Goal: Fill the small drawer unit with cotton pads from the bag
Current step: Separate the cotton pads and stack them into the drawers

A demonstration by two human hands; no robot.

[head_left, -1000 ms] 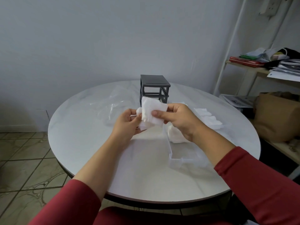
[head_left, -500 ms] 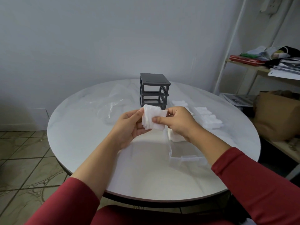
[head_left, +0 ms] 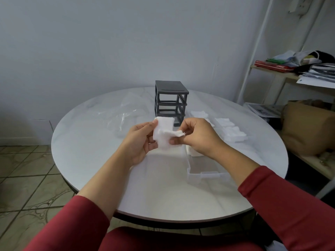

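Holding a small stack of cotton pads above the round table, just in front of the dark drawer frame, the person has both hands closed on it. The pads look feather-light, soft and limp — one layer is already curling away at the right edge — so they will likely flop, shed or fan apart unless pinched flat through the whole stack near its edges. The left hand is partly curled, thumb on the top left corner and fingers behind, gripping the stack's left side. The right hand is nearly closed, thumb and fingertips nipping the peeling layer at the right side. A clear drawer lies pulled out on the table under the right wrist, seemingly with a few pads at its far end — more pads sit further right, and the crumpled clear bag lies to the left of the frame.
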